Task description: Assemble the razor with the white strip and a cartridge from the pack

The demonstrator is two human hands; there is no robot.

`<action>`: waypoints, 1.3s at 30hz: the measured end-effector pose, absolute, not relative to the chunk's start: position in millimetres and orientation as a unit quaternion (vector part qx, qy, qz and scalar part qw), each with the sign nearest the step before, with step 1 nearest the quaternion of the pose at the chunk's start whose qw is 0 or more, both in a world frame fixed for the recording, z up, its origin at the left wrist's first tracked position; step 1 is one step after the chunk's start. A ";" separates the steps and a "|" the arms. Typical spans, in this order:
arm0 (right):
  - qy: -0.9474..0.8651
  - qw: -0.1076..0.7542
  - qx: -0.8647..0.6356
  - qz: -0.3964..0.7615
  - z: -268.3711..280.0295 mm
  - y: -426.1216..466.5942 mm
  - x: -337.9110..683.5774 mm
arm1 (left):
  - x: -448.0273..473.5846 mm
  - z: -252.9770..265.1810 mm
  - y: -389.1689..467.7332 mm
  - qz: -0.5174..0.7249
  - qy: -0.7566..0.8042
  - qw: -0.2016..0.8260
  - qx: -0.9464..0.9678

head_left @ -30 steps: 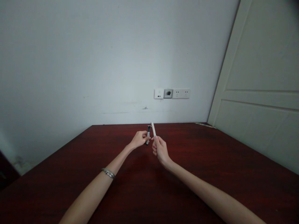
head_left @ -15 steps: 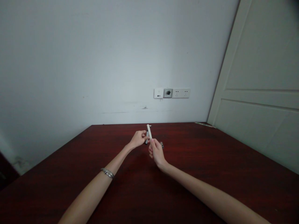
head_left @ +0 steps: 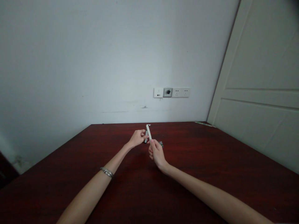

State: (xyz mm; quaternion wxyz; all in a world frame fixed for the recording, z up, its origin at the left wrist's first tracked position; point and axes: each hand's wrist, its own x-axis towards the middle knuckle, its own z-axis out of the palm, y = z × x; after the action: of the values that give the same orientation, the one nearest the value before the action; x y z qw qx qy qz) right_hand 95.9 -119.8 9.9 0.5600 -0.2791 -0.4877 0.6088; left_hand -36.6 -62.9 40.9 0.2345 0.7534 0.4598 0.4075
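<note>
My right hand point(head_left: 157, 151) is closed around the lower end of a slim white stick-shaped thing point(head_left: 149, 132), which tilts up and away. At its far tip is a small shiny piece point(head_left: 149, 125), too small to make out. My left hand point(head_left: 138, 137), a bit to the left, is closed with thumb and fingertips on a short grey bar-shaped thing point(head_left: 146, 137) with dark ends. The grey thing is close beside the white stick; whether they touch I cannot tell. Just beyond my right hand a small dark-and-light patterned item point(head_left: 160, 143) lies partly hidden.
The dark red wooden table point(head_left: 140, 193) reaches to a pale wall point(head_left: 93, 62) with a row of sockets point(head_left: 177, 92). A light panelled door point(head_left: 261, 81) stands on the right. A thin flat strip point(head_left: 204, 124) lies at the table's far right edge.
Both hands keep their grips and have hardly moved. The grey thing and the white stick have shifted very slightly left, and a little more of the patterned item shows.
</note>
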 end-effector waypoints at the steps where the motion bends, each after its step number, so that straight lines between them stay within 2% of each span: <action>1: -0.484 0.568 -0.275 0.606 11.1 -119.2 95.8 | -36.7 39.9 -62.6 0.408 0.457 0.234 0.755; 14: -0.489 0.571 -0.268 0.602 10.3 -120.1 95.3 | -34.1 43.1 -61.6 0.397 0.456 0.199 0.771; 18: -0.504 0.548 -0.277 0.608 7.8 -122.2 95.9 | -33.3 45.4 -61.3 0.397 0.469 0.191 0.766; 24: -0.485 0.587 -0.270 0.588 11.4 -116.8 98.7 | -35.2 43.3 -62.6 0.401 0.451 0.214 0.768; 29: -0.507 0.553 -0.278 0.599 5.8 -117.5 100.6 | -36.9 42.2 -60.3 0.399 0.461 0.207 0.765; 35: -0.483 0.596 -0.258 0.587 19.4 -113.2 97.5 | -40.3 37.1 -58.3 0.390 0.456 0.190 0.777; 39: -0.499 0.566 -0.266 0.600 13.9 -113.5 96.5 | -41.7 36.7 -56.9 0.388 0.464 0.187 0.774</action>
State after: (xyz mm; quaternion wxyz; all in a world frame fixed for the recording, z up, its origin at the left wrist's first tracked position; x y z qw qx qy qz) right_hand 96.5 -113.5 13.9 0.5655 -0.2665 -0.4986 0.6004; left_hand -41.7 -56.9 36.7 0.1867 0.7738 0.4642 0.3884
